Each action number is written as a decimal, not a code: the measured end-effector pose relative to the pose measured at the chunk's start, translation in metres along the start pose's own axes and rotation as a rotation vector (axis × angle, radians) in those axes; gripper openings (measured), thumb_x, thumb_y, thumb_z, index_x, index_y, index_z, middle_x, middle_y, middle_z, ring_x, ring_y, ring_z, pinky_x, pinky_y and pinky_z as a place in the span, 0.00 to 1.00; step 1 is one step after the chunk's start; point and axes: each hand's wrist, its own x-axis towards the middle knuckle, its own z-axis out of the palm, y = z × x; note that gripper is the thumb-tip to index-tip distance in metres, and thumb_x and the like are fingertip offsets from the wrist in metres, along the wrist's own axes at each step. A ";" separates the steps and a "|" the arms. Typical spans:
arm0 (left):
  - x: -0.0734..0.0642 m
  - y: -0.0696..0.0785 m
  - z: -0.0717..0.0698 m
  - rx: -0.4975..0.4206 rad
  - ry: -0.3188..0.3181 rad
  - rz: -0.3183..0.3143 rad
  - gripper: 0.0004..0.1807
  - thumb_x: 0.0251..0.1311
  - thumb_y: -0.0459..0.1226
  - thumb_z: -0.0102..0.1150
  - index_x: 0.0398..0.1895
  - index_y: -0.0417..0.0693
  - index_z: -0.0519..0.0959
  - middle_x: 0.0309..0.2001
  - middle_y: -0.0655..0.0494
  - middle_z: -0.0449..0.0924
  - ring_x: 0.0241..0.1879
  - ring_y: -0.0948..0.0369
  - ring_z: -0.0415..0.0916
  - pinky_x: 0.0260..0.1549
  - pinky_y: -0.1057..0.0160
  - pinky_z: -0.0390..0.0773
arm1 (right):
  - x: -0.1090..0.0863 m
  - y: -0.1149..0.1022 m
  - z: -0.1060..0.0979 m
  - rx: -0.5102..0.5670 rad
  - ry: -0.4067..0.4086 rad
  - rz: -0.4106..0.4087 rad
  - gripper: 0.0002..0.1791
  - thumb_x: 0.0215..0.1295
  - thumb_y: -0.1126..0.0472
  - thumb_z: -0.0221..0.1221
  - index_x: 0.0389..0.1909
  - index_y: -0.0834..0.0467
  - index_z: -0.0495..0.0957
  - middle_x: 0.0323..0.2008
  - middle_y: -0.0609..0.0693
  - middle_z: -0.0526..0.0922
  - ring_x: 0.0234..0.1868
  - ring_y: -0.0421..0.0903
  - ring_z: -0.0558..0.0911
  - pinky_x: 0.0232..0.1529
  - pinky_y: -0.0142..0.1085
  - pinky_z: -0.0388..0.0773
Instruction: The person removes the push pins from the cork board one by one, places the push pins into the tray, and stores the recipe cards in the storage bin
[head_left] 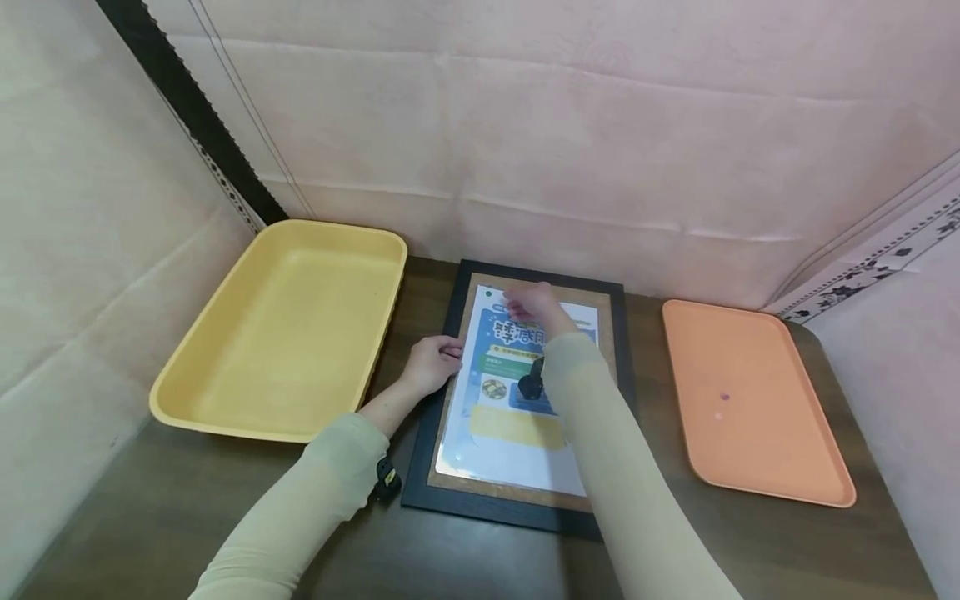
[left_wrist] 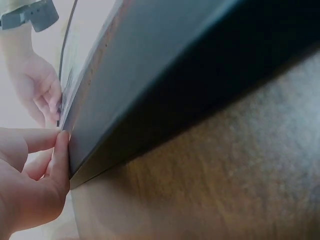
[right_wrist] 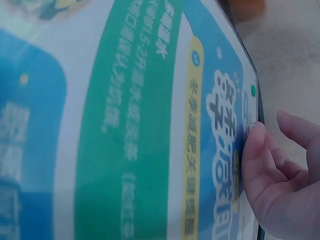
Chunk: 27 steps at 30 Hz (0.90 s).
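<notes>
Sheet (head_left: 517, 429) lies inside the dark frame (head_left: 424, 454), under my right hand (head_left: 536, 304), fingers curled; beside my left (head_left: 432, 364), fingertips together. Whether either grips, I cannot tell. Glossy, blue-white, green band.

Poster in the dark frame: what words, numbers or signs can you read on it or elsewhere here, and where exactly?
"冬季减肥关键": yellow strip on the poster.
"1.5-2": green band on the poster; its Chinese lines are partly blurred.
"减": white title on the poster; its other characters are unclear or partly hidden.
The poster's remaining small print is too blurred to read.
I can make out none elsewhere.
</notes>
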 end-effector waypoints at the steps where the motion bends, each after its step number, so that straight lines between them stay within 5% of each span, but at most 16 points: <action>1: 0.000 0.000 0.000 0.000 0.000 0.002 0.19 0.62 0.31 0.54 0.56 0.37 0.74 0.48 0.43 0.79 0.47 0.53 0.79 0.48 0.56 0.80 | 0.001 0.000 0.002 -0.007 0.000 0.001 0.18 0.63 0.54 0.58 0.51 0.58 0.76 0.33 0.50 0.81 0.29 0.40 0.81 0.36 0.28 0.78; 27: -0.002 0.000 -0.002 -0.028 0.001 0.046 0.18 0.59 0.28 0.55 0.53 0.35 0.76 0.45 0.43 0.81 0.45 0.53 0.80 0.45 0.59 0.81 | 0.014 -0.018 0.042 -0.286 0.134 -0.017 0.11 0.62 0.60 0.59 0.42 0.62 0.78 0.29 0.53 0.80 0.28 0.46 0.82 0.36 0.32 0.81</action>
